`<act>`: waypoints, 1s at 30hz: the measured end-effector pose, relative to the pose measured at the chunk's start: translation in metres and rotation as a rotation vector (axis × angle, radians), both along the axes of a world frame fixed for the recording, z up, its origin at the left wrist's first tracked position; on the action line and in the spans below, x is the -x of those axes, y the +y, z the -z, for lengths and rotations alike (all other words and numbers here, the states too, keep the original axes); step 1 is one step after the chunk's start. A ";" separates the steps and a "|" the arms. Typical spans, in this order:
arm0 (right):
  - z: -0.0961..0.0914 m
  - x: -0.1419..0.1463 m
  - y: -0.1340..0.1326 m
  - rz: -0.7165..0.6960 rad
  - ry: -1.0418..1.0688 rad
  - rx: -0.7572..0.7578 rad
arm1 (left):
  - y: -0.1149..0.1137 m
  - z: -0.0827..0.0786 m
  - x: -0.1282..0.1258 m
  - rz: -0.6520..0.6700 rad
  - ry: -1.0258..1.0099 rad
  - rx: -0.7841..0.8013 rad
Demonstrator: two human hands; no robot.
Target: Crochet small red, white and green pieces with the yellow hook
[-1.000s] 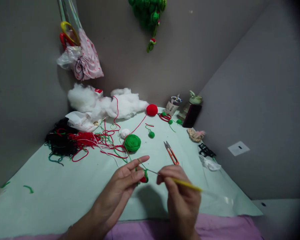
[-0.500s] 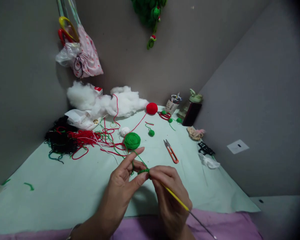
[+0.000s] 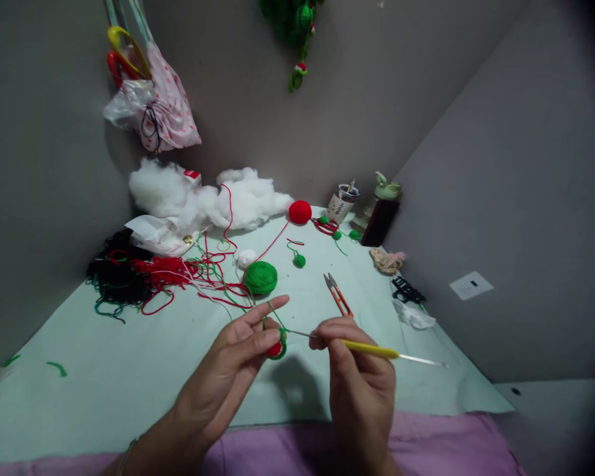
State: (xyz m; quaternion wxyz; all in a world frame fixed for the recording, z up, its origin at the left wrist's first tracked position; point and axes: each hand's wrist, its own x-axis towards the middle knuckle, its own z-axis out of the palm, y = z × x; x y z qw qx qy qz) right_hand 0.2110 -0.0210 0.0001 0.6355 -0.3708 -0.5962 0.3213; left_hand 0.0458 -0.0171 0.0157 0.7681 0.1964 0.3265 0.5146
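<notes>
Between thumb and fingers, my left hand pinches a small green-and-red crochet piece. A strand of green yarn runs over its raised index finger. My right hand grips a crochet hook by its yellow handle, and the thin metal shaft points left. The hook's tip meets the top edge of the piece, where green yarn lies at it. Just beyond my left hand rests a green yarn ball. Orange thread snips lie past my right hand, their handles partly hidden by it.
A red yarn ball, white stuffing and red-handled scissors sit at the back. Tangled red yarn and black yarn spread on the left. A dark phone leans at the back right.
My right hand has moved right, away from my left, and the hook has swung from slanting to nearly level. The crochet piece has turned, so its red part shows.
</notes>
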 end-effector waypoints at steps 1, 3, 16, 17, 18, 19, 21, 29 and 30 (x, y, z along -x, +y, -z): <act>-0.001 0.002 0.001 -0.015 0.021 0.019 | -0.001 0.001 -0.002 -0.035 0.026 -0.035; 0.001 0.005 0.002 -0.010 -0.080 -0.041 | -0.002 0.002 -0.007 -0.135 0.102 -0.115; -0.001 0.004 0.013 -0.140 0.059 0.084 | -0.004 0.003 -0.006 -0.080 0.107 -0.130; -0.001 0.006 0.014 -0.134 0.039 0.095 | -0.005 0.004 -0.008 -0.075 0.110 -0.133; 0.000 0.008 0.014 -0.119 0.019 0.096 | -0.005 0.005 -0.009 -0.072 0.110 -0.127; 0.001 0.010 0.013 -0.099 -0.007 0.083 | -0.005 0.005 -0.011 -0.080 0.112 -0.121; 0.005 0.010 0.011 -0.042 -0.135 -0.019 | -0.004 0.006 -0.013 -0.118 0.117 -0.111; 0.006 -0.003 0.005 0.026 -0.275 -0.140 | 0.002 0.006 -0.004 0.007 0.040 0.033; 0.003 -0.002 0.005 0.016 -0.189 -0.059 | 0.001 0.007 -0.005 -0.024 0.072 -0.002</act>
